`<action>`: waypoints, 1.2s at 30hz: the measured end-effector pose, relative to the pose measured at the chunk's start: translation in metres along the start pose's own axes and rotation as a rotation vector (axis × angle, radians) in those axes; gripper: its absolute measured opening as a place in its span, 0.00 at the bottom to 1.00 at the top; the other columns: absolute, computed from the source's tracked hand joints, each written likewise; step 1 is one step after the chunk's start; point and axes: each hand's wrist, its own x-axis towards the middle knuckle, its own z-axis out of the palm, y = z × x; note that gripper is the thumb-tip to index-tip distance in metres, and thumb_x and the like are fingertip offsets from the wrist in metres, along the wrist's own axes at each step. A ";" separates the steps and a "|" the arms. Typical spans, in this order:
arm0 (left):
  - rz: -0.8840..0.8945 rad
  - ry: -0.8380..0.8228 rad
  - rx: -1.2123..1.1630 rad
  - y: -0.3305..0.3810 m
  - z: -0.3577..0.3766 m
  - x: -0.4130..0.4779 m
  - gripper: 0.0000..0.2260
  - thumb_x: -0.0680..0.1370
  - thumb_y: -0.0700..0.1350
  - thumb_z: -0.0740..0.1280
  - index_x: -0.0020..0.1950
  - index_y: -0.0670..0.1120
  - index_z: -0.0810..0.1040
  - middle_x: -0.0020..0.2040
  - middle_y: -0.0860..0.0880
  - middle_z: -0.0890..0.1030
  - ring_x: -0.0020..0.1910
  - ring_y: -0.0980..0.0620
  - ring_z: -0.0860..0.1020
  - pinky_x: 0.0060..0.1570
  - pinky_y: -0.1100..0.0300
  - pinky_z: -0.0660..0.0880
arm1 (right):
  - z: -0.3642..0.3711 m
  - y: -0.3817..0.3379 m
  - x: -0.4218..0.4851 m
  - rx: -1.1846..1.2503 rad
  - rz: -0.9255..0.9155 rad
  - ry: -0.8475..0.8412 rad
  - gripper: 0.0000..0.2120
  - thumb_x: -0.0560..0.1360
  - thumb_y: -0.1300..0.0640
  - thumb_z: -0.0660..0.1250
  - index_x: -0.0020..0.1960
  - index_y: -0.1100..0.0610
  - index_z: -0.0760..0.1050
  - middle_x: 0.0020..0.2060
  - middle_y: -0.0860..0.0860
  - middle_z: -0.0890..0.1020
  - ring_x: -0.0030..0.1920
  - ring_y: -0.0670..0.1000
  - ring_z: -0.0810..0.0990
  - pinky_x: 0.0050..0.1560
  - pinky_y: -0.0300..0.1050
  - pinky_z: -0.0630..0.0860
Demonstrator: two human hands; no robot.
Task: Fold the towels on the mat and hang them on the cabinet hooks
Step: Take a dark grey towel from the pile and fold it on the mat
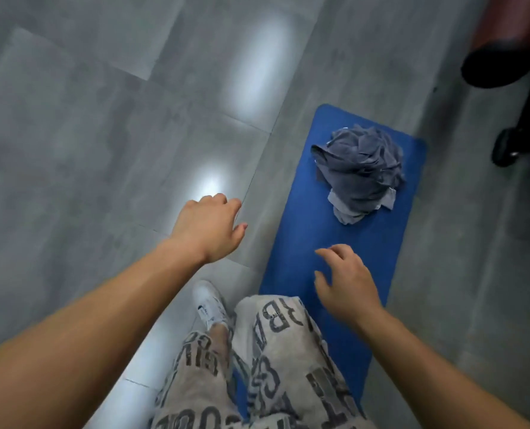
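Note:
A crumpled heap of grey-blue towels (360,171) lies on the far half of a blue mat (307,243) spread on the floor. My left hand (209,229) hangs over the grey tiles to the left of the mat, fingers loosely curled, holding nothing. Over the mat's near half, short of the towel heap, my right hand (345,281) hovers with relaxed, slightly bent fingers and is empty. The cabinet hooks are out of view.
Grey tiled floor (102,134) surrounds the mat. My legs in printed shorts (276,366) and a white shoe (209,303) stand at the mat's near end. A dark chair base with a castor (505,147) and a dark reddish object (505,38) sit at the upper right.

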 end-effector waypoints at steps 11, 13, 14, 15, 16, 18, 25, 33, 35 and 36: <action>0.275 -0.064 0.116 0.069 -0.059 0.311 0.23 0.81 0.61 0.57 0.69 0.48 0.72 0.64 0.44 0.77 0.61 0.41 0.76 0.55 0.48 0.75 | -0.031 0.068 0.170 0.347 0.356 0.145 0.21 0.80 0.52 0.65 0.72 0.53 0.71 0.65 0.48 0.69 0.63 0.50 0.71 0.57 0.40 0.70; 0.285 -0.123 0.090 0.090 -0.042 0.368 0.24 0.81 0.63 0.58 0.72 0.50 0.71 0.66 0.44 0.76 0.62 0.42 0.76 0.57 0.47 0.76 | -0.024 0.096 0.213 0.405 0.414 0.139 0.22 0.80 0.50 0.66 0.72 0.52 0.70 0.67 0.47 0.69 0.64 0.50 0.71 0.57 0.40 0.69; 0.301 -0.164 0.083 0.100 -0.028 0.395 0.25 0.81 0.63 0.58 0.73 0.50 0.69 0.68 0.44 0.76 0.63 0.42 0.76 0.59 0.46 0.76 | -0.020 0.110 0.236 0.446 0.442 0.140 0.22 0.80 0.50 0.66 0.72 0.52 0.70 0.67 0.47 0.68 0.65 0.50 0.71 0.58 0.40 0.69; 0.314 -0.223 0.079 0.109 -0.013 0.419 0.27 0.80 0.64 0.59 0.74 0.51 0.67 0.69 0.44 0.74 0.65 0.41 0.75 0.61 0.44 0.75 | -0.015 0.126 0.260 0.487 0.463 0.143 0.22 0.79 0.50 0.66 0.72 0.52 0.70 0.68 0.47 0.68 0.65 0.50 0.71 0.58 0.40 0.69; 0.327 -0.293 0.073 0.119 0.002 0.440 0.28 0.80 0.64 0.59 0.75 0.51 0.65 0.71 0.44 0.73 0.67 0.41 0.74 0.64 0.44 0.74 | -0.011 0.142 0.283 0.532 0.481 0.141 0.22 0.79 0.49 0.66 0.72 0.51 0.70 0.68 0.47 0.68 0.65 0.49 0.72 0.59 0.41 0.69; 0.348 -0.416 0.010 0.138 0.037 0.482 0.29 0.81 0.62 0.61 0.77 0.50 0.63 0.74 0.43 0.69 0.69 0.41 0.72 0.67 0.45 0.71 | 0.001 0.175 0.327 0.618 0.510 0.126 0.24 0.79 0.49 0.67 0.73 0.51 0.68 0.69 0.47 0.67 0.66 0.49 0.72 0.64 0.45 0.71; 0.411 -0.455 -0.210 0.188 0.125 0.588 0.16 0.81 0.58 0.61 0.66 0.53 0.76 0.63 0.47 0.79 0.57 0.46 0.78 0.60 0.47 0.77 | 0.046 0.268 0.441 0.762 0.515 0.250 0.35 0.75 0.43 0.71 0.78 0.47 0.62 0.78 0.49 0.59 0.77 0.51 0.61 0.74 0.46 0.61; 0.701 -0.525 -0.249 0.233 0.168 0.647 0.41 0.76 0.69 0.65 0.82 0.62 0.48 0.82 0.51 0.55 0.80 0.47 0.54 0.78 0.49 0.54 | 0.086 0.322 0.488 0.684 0.523 0.345 0.44 0.66 0.36 0.77 0.77 0.40 0.61 0.77 0.53 0.60 0.77 0.55 0.60 0.74 0.52 0.63; 0.796 -0.529 -0.070 0.233 0.167 0.653 0.40 0.73 0.69 0.69 0.81 0.59 0.59 0.78 0.50 0.65 0.77 0.46 0.63 0.75 0.50 0.61 | 0.088 0.324 0.487 0.682 0.528 0.393 0.20 0.71 0.43 0.76 0.61 0.45 0.78 0.59 0.51 0.78 0.60 0.52 0.77 0.60 0.47 0.75; 0.820 -0.546 -0.011 0.231 0.166 0.654 0.38 0.72 0.68 0.71 0.79 0.57 0.64 0.75 0.50 0.70 0.72 0.48 0.69 0.72 0.53 0.66 | 0.090 0.323 0.484 0.709 0.541 0.423 0.08 0.73 0.47 0.75 0.51 0.46 0.82 0.50 0.48 0.82 0.52 0.50 0.80 0.53 0.47 0.77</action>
